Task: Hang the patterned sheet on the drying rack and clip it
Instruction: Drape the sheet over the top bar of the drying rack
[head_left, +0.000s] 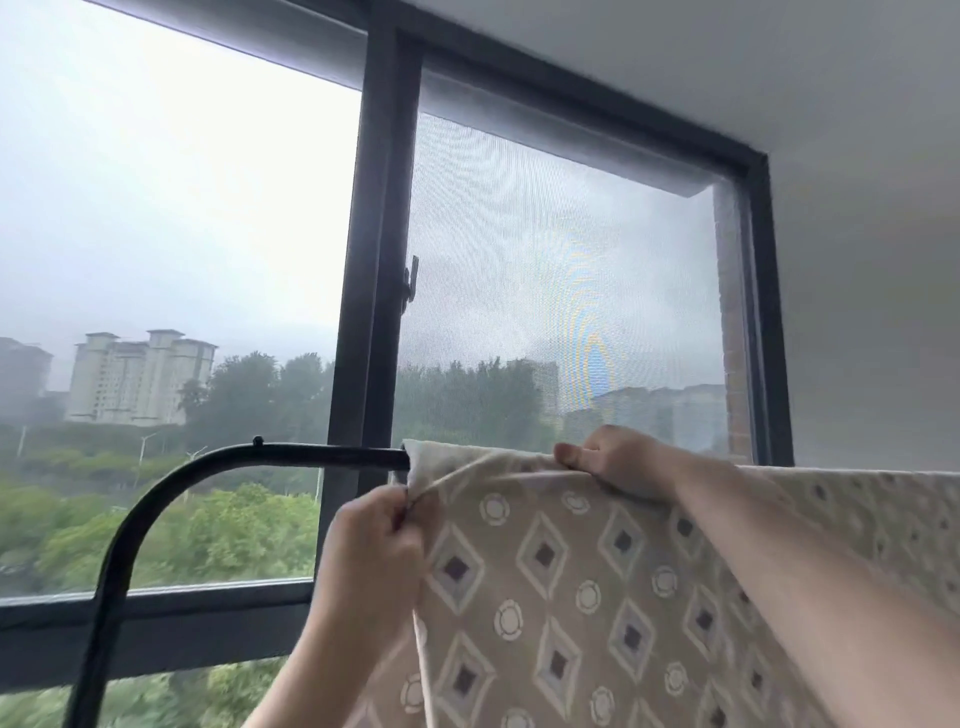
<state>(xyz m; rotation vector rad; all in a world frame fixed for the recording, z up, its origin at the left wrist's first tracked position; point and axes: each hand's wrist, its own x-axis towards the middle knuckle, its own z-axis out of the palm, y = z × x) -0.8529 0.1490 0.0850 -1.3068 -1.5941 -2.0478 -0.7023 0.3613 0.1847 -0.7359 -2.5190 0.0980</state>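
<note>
The patterned sheet, beige with diamonds and circles, is draped over the top bar of the black drying rack and hangs down toward me. My left hand pinches the sheet's left edge just below the bar. Further right, my right hand grips the fold of the sheet on top of the bar, with the fingers curled over it. The bar under the sheet is hidden. No clip is visible.
The rack's bare bar curves down at the left. Right behind it is a dark-framed window with a handle and a mesh screen on the right pane. A white wall stands at the right.
</note>
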